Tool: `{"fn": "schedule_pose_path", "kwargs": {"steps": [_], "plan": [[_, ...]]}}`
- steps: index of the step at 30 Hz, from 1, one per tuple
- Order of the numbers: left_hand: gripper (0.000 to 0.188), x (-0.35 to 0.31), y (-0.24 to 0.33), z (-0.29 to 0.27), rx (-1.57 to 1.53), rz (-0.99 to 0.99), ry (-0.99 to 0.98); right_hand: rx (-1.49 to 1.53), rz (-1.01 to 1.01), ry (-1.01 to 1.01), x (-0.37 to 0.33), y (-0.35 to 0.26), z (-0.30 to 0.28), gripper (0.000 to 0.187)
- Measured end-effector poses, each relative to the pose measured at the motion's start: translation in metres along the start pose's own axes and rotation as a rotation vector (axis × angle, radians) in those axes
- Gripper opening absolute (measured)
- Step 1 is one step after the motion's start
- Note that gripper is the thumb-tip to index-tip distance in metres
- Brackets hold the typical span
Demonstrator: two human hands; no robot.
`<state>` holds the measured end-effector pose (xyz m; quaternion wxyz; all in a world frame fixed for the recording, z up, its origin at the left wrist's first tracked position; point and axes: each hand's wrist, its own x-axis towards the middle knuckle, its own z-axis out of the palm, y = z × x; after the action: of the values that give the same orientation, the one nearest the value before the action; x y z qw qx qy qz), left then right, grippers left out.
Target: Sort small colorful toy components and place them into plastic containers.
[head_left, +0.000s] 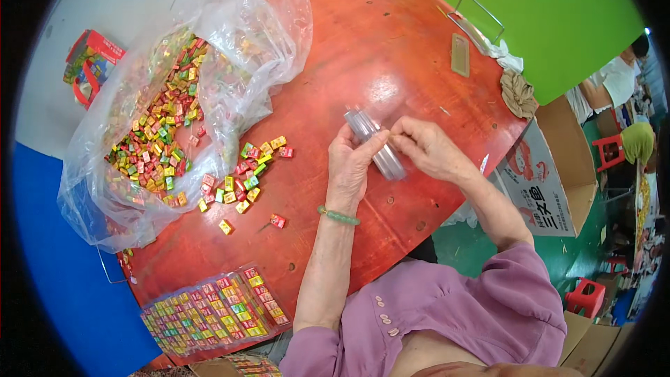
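A bundle of long, narrow clear plastic pieces, perhaps nested trays (388, 162), is in my left hand (347, 166), whose fingers and thumb close round its left side. A green bead bracelet (339, 217) circles that wrist. My right hand (427, 146) is closed in a pinch at the bundle's upper right edge, beside the left thumb. Loose small red, yellow and green boxes (250, 174) lie on the red table (349, 42) to the left of my hands. A large clear plastic bag (279, 24) with many more of these boxes (157, 136) lies open farther left.
Clear trays filled with rows of small boxes (216, 311) lie at the near left table edge. A flat tan piece (460, 55) and a crumpled brown cloth (518, 94) sit far right. An open carton (537, 174) and red stools (585, 297) stand beyond; a person (614, 80) is in the background.
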<state>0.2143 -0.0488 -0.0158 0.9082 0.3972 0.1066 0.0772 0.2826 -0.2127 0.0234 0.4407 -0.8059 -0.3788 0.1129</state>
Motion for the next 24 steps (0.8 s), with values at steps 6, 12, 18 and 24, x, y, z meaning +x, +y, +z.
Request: {"fn": "schedule_pose_path", "kwargs": {"steps": [6,12,18,24], "plan": [[0.032,0.011,0.009,-0.012,-0.062,0.121,0.189,-0.443,-0.169,0.235,0.073,0.037,-0.017,0.005],[0.038,0.015,0.002,-0.034,-0.289,0.114,0.166,-0.980,-0.424,0.185,0.143,0.079,-0.006,0.006],[0.042,0.011,0.012,-0.024,-0.340,0.041,0.222,-0.991,-0.453,0.212,0.202,0.117,-0.024,0.016],[0.045,0.013,0.012,-0.018,-0.373,0.062,0.201,-0.841,-0.244,0.153,0.170,0.067,-0.027,0.011]]}}
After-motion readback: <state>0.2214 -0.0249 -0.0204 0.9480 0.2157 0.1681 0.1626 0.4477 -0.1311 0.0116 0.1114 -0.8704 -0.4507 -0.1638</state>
